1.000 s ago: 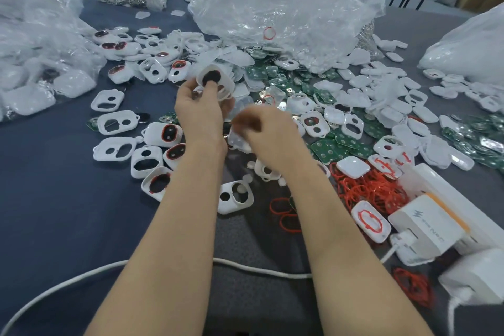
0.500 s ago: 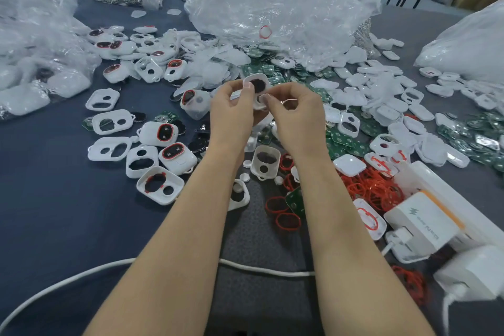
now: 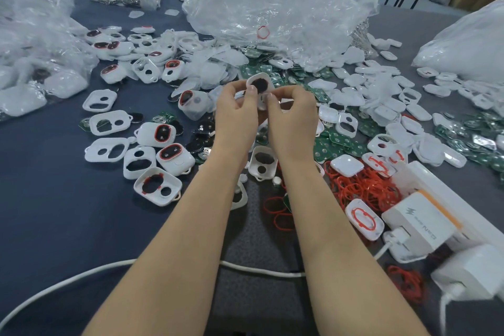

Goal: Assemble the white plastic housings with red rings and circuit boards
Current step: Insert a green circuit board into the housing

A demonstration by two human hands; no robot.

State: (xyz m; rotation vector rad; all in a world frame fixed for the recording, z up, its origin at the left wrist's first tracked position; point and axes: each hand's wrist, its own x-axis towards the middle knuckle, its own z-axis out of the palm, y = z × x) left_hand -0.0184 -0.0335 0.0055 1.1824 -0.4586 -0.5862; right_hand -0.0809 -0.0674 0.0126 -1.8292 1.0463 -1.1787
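Both hands pinch one housing (image 3: 260,84) between them. The left hand (image 3: 236,114) grips its left edge with the thumb on the face, and the right hand (image 3: 293,114) curls round its lower right part. It is held above the table, dark opening up. I cannot tell whether a ring sits in it. To seat a part well, the thumbs should probably press evenly round the opening, not at one corner. Rings (image 3: 362,188) lie right of the grip, nearer the person, and boards (image 3: 336,144) just below-right.
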